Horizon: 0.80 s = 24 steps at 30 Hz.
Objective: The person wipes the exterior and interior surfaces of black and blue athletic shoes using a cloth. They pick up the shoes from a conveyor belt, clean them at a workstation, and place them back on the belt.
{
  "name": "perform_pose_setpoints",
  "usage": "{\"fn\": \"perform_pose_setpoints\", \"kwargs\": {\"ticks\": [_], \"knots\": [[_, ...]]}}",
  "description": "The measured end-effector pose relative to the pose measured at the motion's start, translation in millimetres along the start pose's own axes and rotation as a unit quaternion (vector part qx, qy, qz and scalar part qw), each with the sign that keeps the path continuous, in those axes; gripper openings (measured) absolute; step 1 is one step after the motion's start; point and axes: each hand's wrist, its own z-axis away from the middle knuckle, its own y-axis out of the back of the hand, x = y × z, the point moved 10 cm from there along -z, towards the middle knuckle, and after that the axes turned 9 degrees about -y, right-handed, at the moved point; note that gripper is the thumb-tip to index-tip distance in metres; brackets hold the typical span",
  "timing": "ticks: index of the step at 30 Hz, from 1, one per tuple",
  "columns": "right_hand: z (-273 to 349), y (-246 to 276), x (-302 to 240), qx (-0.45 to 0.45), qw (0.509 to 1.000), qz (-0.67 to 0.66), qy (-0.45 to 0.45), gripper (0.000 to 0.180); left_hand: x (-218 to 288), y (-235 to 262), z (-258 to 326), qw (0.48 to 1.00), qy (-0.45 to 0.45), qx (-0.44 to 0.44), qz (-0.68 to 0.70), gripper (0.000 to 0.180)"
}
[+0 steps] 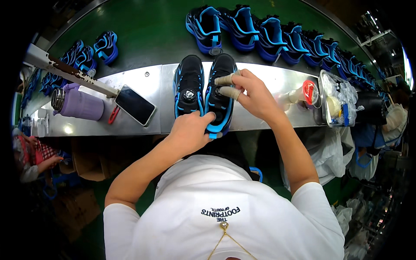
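Observation:
Side by side on the steel ledge, toes pointing away from me, stand two black sneakers with bright blue trim, a left one (189,71) and a right one (223,65). A round black dial (189,95) shows on the left sneaker's tongue. My left hand (188,132) grips the right sneaker at its heel and collar. Over that sneaker's tongue, my right hand (255,96) bends its thumb and forefinger, both in beige finger cots (228,92), around the spot where a dial would sit. Those fingers mostly hide what lies between them.
Behind the ledge, a green conveyor belt (143,30) carries a row of similar sneakers (271,37) and more at left (106,47). A phone (135,105), purple tumbler (82,104) and chipped white post (73,71) are left; a red-lidded cup (308,93) and tray (323,102) right.

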Motion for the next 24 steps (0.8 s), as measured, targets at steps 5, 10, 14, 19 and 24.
{"fn": "perform_pose_setpoints", "kwargs": {"ticks": [5,10,14,19,24], "knots": [[-10.9,-12.7,-21.4,0.013,0.996,-0.051,0.077,0.025,13.1,12.5,17.9,0.995,0.008,-0.031,0.093,0.048],[-27.1,-57.3,-44.0,-0.096,0.980,-0.004,0.172,0.033,1.9,20.5,29.2,0.991,-0.062,0.065,0.103,0.043],[-29.9,-76.9,-51.0,-0.100,0.976,0.029,0.193,0.035,10.0,16.5,20.8,0.991,-0.048,0.056,0.110,0.047],[-19.6,-78.7,-48.1,-0.020,0.987,0.039,0.157,0.031,20.2,5.5,12.2,0.997,-0.059,0.034,-0.031,0.053],[-11.9,-36.9,-62.7,-0.018,0.988,-0.070,0.139,0.033,0.5,19.8,-13.3,0.999,-0.040,0.016,-0.010,0.038]]}}
